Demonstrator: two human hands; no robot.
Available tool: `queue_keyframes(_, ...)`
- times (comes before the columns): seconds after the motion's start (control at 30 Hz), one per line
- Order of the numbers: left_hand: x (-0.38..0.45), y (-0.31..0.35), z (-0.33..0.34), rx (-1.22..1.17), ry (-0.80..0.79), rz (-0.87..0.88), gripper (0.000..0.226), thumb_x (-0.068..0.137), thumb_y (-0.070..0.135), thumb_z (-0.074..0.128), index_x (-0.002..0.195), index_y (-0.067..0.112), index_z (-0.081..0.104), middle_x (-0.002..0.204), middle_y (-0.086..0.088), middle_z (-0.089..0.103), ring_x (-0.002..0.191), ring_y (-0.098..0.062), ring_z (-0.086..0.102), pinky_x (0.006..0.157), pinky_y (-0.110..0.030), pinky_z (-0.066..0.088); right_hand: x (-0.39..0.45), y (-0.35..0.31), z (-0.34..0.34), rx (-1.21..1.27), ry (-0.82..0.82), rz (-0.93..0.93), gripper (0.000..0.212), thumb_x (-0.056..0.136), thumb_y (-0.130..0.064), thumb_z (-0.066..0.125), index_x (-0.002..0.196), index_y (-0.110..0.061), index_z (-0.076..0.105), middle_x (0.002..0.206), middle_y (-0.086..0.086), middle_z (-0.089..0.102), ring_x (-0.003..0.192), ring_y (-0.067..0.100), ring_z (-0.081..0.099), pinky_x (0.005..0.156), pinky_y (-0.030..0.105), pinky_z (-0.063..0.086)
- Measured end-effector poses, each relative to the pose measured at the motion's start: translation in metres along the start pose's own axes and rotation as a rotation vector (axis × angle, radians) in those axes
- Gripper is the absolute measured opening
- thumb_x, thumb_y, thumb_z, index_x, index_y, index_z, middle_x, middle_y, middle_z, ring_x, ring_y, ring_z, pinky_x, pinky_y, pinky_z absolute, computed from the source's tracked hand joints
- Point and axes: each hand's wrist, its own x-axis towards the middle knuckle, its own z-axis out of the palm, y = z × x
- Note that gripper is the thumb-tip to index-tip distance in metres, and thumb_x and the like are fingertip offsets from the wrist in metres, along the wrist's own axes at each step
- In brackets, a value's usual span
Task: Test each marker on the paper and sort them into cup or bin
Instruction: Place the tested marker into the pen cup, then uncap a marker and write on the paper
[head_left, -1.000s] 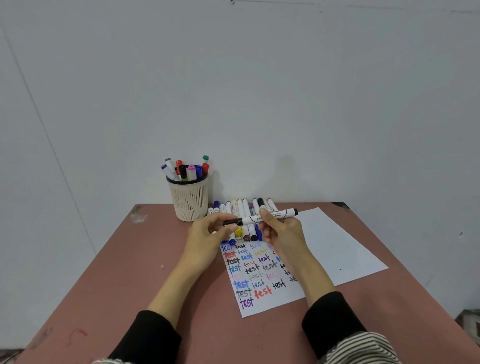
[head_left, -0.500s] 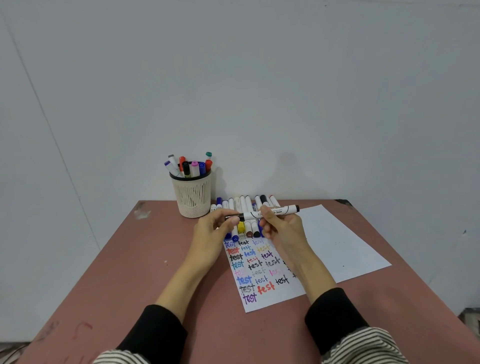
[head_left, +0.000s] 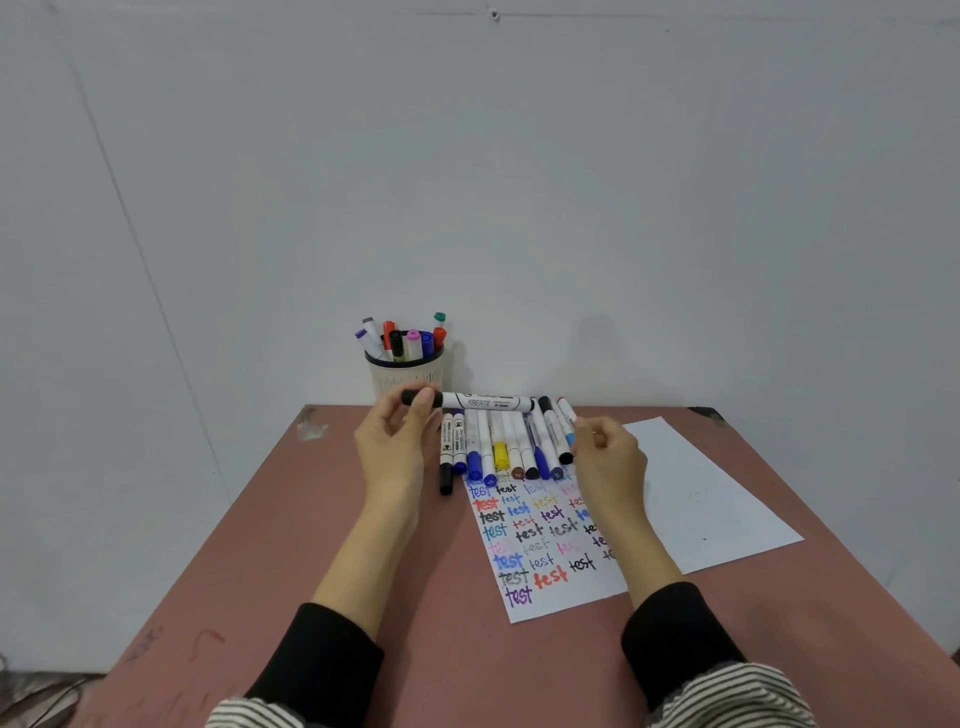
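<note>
One table carries everything, and we place the rest against the paper on it. A cup of markers stands beyond the paper's far left corner. A row of markers lies across its far edge. Our left hand pinches the black marker by its cap, level above that row; our right hand curls on nothing beside it. Held by one end, the marker could tip and fall, or the cap could pull off.
</note>
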Motion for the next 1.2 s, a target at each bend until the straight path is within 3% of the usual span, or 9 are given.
queue_keyframes(0.07,-0.003,0.008,-0.003,0.092,0.043,0.168,0.011,0.091,0.016,0.064,0.101,0.02,0.069,0.1,0.002,0.071,0.104,-0.019,0.065,0.096,-0.038,0.052,-0.003,0.005,0.002,-0.19,-0.045,-0.173,0.017,0.1,-0.016,0.047,0.1,-0.011,0.063,0.094,0.001,0.062,0.092,0.018,0.06,0.069,0.014,0.042)
queue_keyframes(0.17,-0.005,0.024,-0.013,0.083,0.173,0.32,0.017,0.092,0.005,0.06,0.104,0.016,0.064,0.102,-0.001,0.07,0.103,-0.017,0.064,0.097,-0.043,0.051,-0.006,0.011,0.01,-0.468,-0.186,-0.364,0.027,0.1,-0.015,0.046,0.122,-0.012,0.061,0.124,0.004,0.058,0.121,0.02,0.048,0.097,0.028,0.038)
queue_keyframes(0.33,0.007,0.054,-0.036,0.042,0.357,0.46,0.021,0.09,0.002,0.06,0.096,0.022,0.059,0.102,-0.003,0.071,0.104,-0.016,0.065,0.098,-0.048,0.049,-0.007,0.02,0.015,-0.662,-0.375,-0.367,0.041,0.104,-0.024,0.038,0.144,-0.017,0.044,0.153,0.002,0.036,0.145,0.02,0.024,0.119,0.036,0.017)
queue_keyframes(0.43,0.023,0.064,-0.042,0.082,0.373,0.484,0.017,0.089,0.002,0.061,0.097,0.017,0.059,0.102,0.0,0.071,0.103,-0.014,0.066,0.096,-0.045,0.051,-0.007,0.023,0.017,-0.65,-0.418,-0.34,0.042,0.104,-0.027,0.037,0.145,-0.017,0.043,0.152,0.003,0.038,0.145,0.02,0.024,0.119,0.042,0.02)
queue_keyframes(0.57,0.046,0.067,-0.035,0.192,0.296,0.455,0.016,0.089,0.002,0.062,0.1,0.014,0.062,0.099,0.0,0.071,0.097,-0.01,0.066,0.092,-0.039,0.055,-0.009,0.021,0.016,-0.664,-0.435,-0.325,0.045,0.105,-0.029,0.034,0.149,-0.019,0.035,0.157,0.001,0.028,0.148,0.018,0.015,0.122,0.037,0.009)
queue_keyframes(0.77,0.084,0.059,-0.019,0.569,0.094,0.431,0.025,0.092,0.004,0.06,0.115,0.011,0.067,0.098,0.002,0.067,0.088,-0.002,0.064,0.087,-0.017,0.051,-0.009,0.019,0.016,-0.686,-0.438,-0.314,0.047,0.105,-0.031,0.032,0.151,-0.021,0.029,0.16,0.0,0.022,0.149,0.016,0.01,0.12,0.035,0.003)
queue_keyframes(0.9,0.102,0.05,-0.013,0.846,-0.012,0.429,0.035,0.097,0.0,0.049,0.129,0.009,0.06,0.116,-0.006,0.064,0.099,-0.006,0.055,0.081,-0.005,0.042,-0.009,0.02,0.015,-0.684,-0.448,-0.304,0.048,0.105,-0.031,0.032,0.152,-0.021,0.028,0.16,0.0,0.021,0.149,0.015,0.01,0.12,0.035,0.002)
queue_keyframes(1.03,0.101,0.032,-0.015,1.262,-0.048,0.526,0.033,0.1,0.011,0.048,0.127,0.02,0.063,0.127,-0.009,0.056,0.117,-0.03,0.036,0.088,-0.03,0.04,-0.009,0.019,0.016,-0.699,-0.447,-0.301,0.048,0.105,-0.031,0.032,0.152,-0.021,0.028,0.16,-0.001,0.021,0.149,0.015,0.009,0.12,0.036,0.002)
queue_keyframes(1.2,0.056,0.005,-0.006,1.131,0.15,0.56,0.039,0.093,0.003,0.05,0.127,0.018,0.059,0.128,-0.012,0.045,0.109,-0.031,0.036,0.086,-0.035,0.039,-0.009,0.018,0.016,-0.704,-0.451,-0.309,0.047,0.106,-0.03,0.031,0.152,-0.021,0.028,0.16,0.0,0.021,0.149,0.015,0.008,0.119,0.036,0.0)
